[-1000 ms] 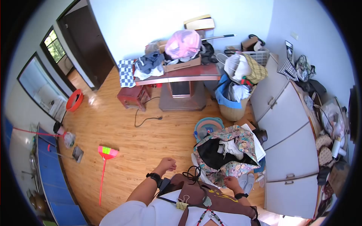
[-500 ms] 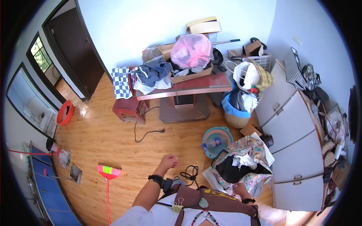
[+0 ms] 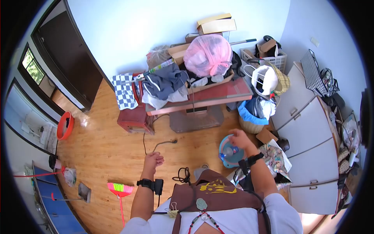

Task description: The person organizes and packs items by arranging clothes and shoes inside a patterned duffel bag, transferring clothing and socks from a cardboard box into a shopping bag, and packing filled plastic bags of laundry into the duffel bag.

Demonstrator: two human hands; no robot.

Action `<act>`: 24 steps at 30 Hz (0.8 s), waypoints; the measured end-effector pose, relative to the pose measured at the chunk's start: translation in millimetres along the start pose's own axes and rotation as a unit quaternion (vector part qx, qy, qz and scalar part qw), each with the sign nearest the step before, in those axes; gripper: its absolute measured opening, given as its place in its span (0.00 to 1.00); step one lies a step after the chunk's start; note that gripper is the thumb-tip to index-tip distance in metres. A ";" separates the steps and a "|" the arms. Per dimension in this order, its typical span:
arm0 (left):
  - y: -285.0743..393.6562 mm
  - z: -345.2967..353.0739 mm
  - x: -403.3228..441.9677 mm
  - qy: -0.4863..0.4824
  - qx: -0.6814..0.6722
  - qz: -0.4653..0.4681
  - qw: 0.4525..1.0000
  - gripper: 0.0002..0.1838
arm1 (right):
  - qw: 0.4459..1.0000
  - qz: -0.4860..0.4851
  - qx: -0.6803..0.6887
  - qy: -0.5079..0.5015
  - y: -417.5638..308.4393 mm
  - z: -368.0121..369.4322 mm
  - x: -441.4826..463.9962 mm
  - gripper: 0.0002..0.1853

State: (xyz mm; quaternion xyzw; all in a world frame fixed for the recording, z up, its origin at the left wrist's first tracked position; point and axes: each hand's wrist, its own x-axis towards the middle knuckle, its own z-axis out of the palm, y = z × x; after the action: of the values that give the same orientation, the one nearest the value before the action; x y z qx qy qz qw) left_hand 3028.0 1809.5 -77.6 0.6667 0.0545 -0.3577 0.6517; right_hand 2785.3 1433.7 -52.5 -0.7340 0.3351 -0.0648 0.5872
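The left hand [image 3: 154,159] is loosely spread, the right hand [image 3: 238,139] hiding some tub [image 3: 237,159] I can't tell, and the yellow writing [image 3: 218,187] on the apron [image 3: 243,199] looks fuzzy.

This looks like a messy room in somebody's home. It has a shiny wood floor [image 3: 93,150], a dark door [image 3: 70,58] and white cupboards [image 3: 313,150]. Clothes [image 3: 165,81] and a big pink bag [image 3: 206,54] are piled on a red desk [image 3: 240,89]. A pink broom [image 3: 120,189] is on the floor, with a red tub [image 3: 65,126] and a blue tub [image 3: 236,160] for house jobs.
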 end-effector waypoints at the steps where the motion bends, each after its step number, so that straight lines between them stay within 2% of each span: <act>1: 6.3 4.0 7.7 0.001 0.000 0.007 1.000 0.08 | 0.999 -0.017 0.027 0.040 -14.1 -6.4 25.4 0.21; 3: 20.5 11.3 24.9 -0.030 -0.015 -0.008 0.999 0.08 | 0.996 -0.035 0.040 0.077 -49.6 -25.2 82.3 0.24; 5: 40.0 17.1 49.4 -0.013 -0.006 0.000 1.000 0.07 | 0.985 -0.066 0.089 0.133 -81.9 -40.2 143.7 0.30; 6: 49.5 16.1 65.5 -0.004 0.017 0.030 0.999 0.09 | 0.986 -0.072 0.087 0.124 -95.6 -46.8 174.4 0.30; 8: 73.0 14.6 91.8 0.024 0.051 0.063 0.996 0.13 | 0.967 -0.117 0.083 0.211 -125.7 -58.3 235.9 0.39; 9: 92.3 21.5 103.1 0.035 0.047 0.069 0.996 0.13 | 0.968 -0.124 0.086 0.200 -139.4 -60.7 265.0 0.39; 11: 128.1 39.8 116.8 0.069 0.079 0.127 0.986 0.16 | 0.942 -0.162 0.120 0.270 -150.5 -61.0 315.1 0.49; 12: 143.3 48.1 133.1 0.059 0.092 0.186 0.976 0.20 | 0.939 -0.165 0.013 0.303 -152.5 -67.8 340.4 0.55; 13: 161.9 58.1 151.1 0.049 0.107 0.245 0.962 0.24 | 0.961 -0.107 0.087 0.239 -158.2 -70.0 360.6 0.58; 15: 192.9 78.2 182.1 0.076 0.195 0.355 0.911 0.35 | 0.901 -0.135 0.044 0.409 -147.5 -50.0 412.5 0.56; 16: 212.0 97.7 183.8 0.069 0.181 0.344 0.919 0.40 | 0.907 -0.128 0.043 0.399 -150.2 -41.7 421.5 0.56; 17: 232.0 118.2 180.6 0.060 0.166 0.331 0.927 0.45 | 0.887 -0.118 0.075 0.440 -157.1 -37.5 421.3 0.54; 18: 245.7 128.5 188.2 0.068 0.284 0.381 0.877 0.51 | 0.864 -0.106 0.103 0.480 -163.2 -36.3 417.6 0.51; 19: 254.4 137.5 195.6 0.069 0.397 0.423 0.812 0.57 | 0.870 -0.097 0.096 0.474 -166.1 -37.4 414.4 0.51; 20: 259.0 149.8 200.1 0.067 0.398 0.412 0.817 0.57 | 0.874 -0.107 0.117 0.459 -169.2 -39.8 410.6 0.49; 22: 263.6 174.9 210.5 0.061 0.564 0.384 0.729 0.65 | 0.877 -0.107 0.134 0.449 -172.0 -44.9 406.1 0.47; 23: 262.2 182.6 217.8 0.050 0.565 0.379 0.731 0.65 | 0.882 -0.119 0.186 0.417 -173.1 -46.1 404.2 0.41; 24: 260.0 188.9 224.6 0.064 0.631 0.353 0.688 0.66 | 0.882 -0.129 0.239 0.386 -173.5 -47.3 402.0 0.35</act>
State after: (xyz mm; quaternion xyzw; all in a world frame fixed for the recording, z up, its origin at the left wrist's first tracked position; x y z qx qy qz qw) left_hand 3257.3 1512.0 34.9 0.9117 -0.3822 -0.0080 0.1506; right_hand 3142.7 1181.5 -1.1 -0.5252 0.4119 -0.4964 0.5551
